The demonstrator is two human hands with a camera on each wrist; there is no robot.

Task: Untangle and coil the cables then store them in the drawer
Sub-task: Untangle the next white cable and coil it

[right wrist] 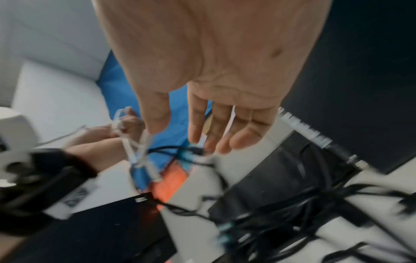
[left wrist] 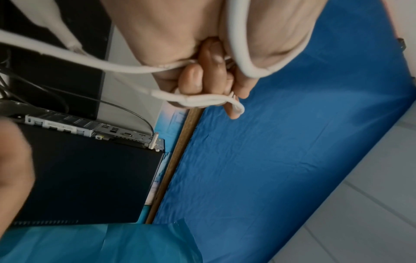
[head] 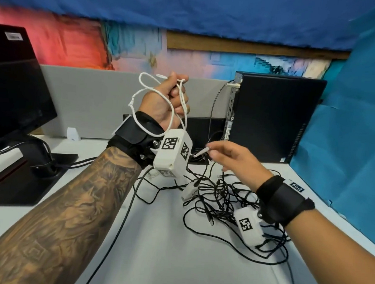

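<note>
My left hand [head: 175, 94] is raised above the desk and grips several loops of a white cable [head: 141, 89]. The left wrist view shows its fingers [left wrist: 198, 78] curled round the white cable [left wrist: 241, 53]. A free end of this cable, the white plug [head: 201, 152], hangs beside my right hand [head: 211, 153]. In the right wrist view my right hand [right wrist: 174, 131] has straight, spread fingers, and the white cable [right wrist: 135, 151] runs just under the thumb tip. A tangle of black cables [head: 222, 200] lies on the desk [head: 159, 238] under both hands. No drawer is in view.
A black monitor [head: 17, 89] on its stand fills the left. A small black desktop computer [head: 270, 115] stands upright at the back right with a cable plugged in. A grey partition [head: 86, 97] closes the back and a blue sheet [head: 346, 128] the right. A small white adapter [head: 189, 190] lies in the tangle.
</note>
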